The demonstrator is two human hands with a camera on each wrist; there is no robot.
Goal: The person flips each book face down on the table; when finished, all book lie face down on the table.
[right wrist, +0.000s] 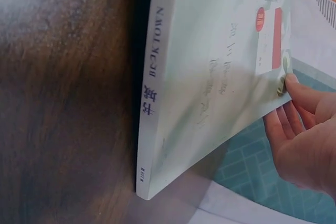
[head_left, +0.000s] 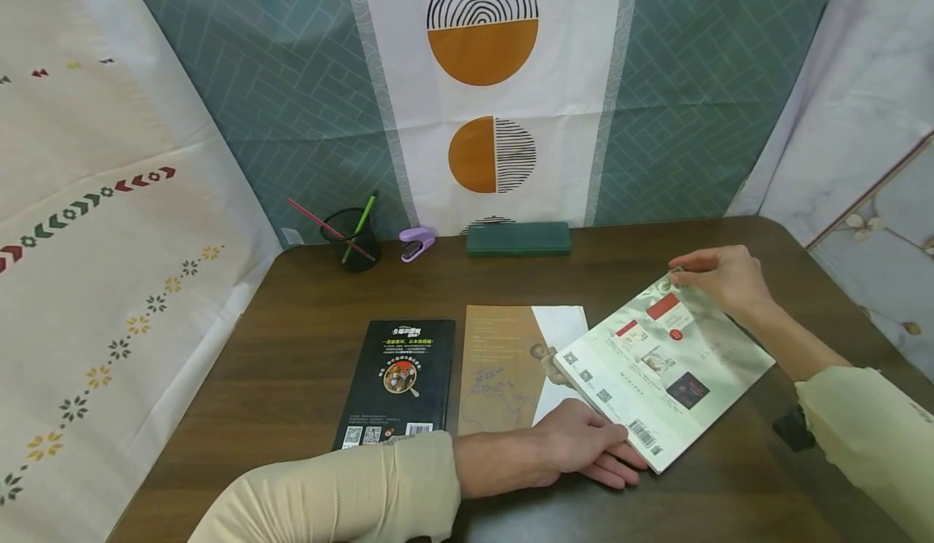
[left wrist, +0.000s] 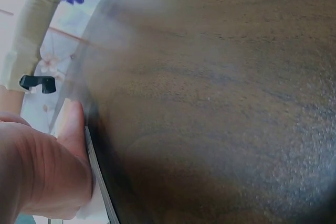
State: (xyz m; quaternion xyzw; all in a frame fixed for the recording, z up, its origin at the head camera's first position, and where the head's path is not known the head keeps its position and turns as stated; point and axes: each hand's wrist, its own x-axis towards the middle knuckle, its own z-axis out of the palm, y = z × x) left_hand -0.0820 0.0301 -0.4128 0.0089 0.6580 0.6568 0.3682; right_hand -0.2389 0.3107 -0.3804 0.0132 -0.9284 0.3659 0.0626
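A pale white-green paperback is held tilted at the right of the table, its printed cover facing up. Its left corner overlaps a brown-and-white book in the head view. My right hand pinches the far corner, thumb above and fingers beneath, as the right wrist view also shows. With thumb on top and fingers below, my left hand grips the near edge by the barcode. The spine of the paperback shows lettering in the right wrist view. Left of the brown-and-white book lies a black book.
Along the back of the table stand a black mesh pen cup with pencils, a purple stapler and a dark green case. Cloth hangs behind and at both sides. My left forearm crosses in front of the black book.
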